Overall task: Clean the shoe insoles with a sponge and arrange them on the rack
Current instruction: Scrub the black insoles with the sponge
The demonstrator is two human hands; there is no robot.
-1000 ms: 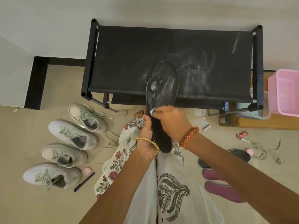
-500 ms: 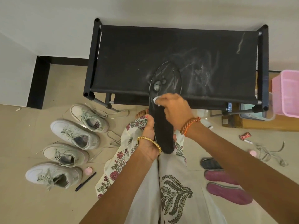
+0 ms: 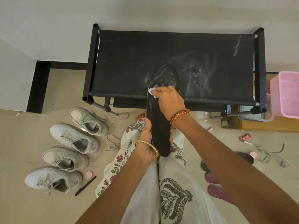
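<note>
A black insole (image 3: pixel 159 125) points away from me, its toe end over the front edge of the black fabric rack (image 3: pixel 129 62). My left hand (image 3: pixel 146 143) grips the insole's heel end from the left side. My right hand (image 3: pixel 168 101) holds a small white sponge (image 3: pixel 151 91) and presses it on the soapy forward part of the insole. Two purple insoles (image 3: pixel 216 191) and a dark insole (image 3: pixel 246 156) lie on the floor at the right, partly behind my right arm.
Several white sneakers (image 3: pixel 71 149) stand in a row on the floor at the left, with a black stick (image 3: pixel 85 185) and a pink cap (image 3: pixel 88 174) nearby. A pink basket (image 3: pixel 286 96) sits right of the rack. Loose laces (image 3: pixel 268 155) lie at the right.
My right hand has slid the sponge forward along the insole, from near the middle up to the toe part. My left hand keeps its hold on the heel end.
</note>
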